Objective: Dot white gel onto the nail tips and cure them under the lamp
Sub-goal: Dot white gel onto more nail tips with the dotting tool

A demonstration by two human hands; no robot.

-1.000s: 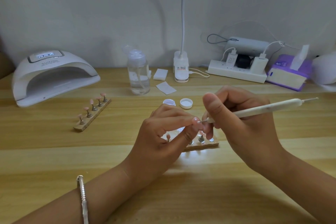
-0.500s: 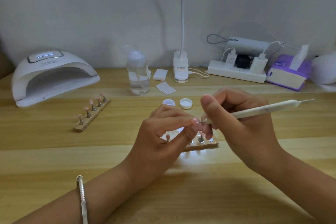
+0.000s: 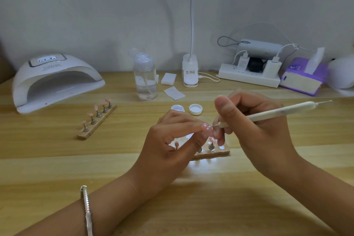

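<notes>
Nail tip (image 3: pixel 206 128): pink, glossy, white dots on its face; centre of frame, pinched between thumb and fingertips of left hand (image 3: pixel 172 145)
Dotting tool (image 3: pixel 268 115): slim, white, metal point at the tip's right edge; held pen-fashion in curled right hand (image 3: pixel 254 128)
Gel pot (image 3: pixel 177 108), lid (image 3: pixel 195 109): just above the hands
Curing lamp (image 3: pixel 53 80): upper left
</notes>
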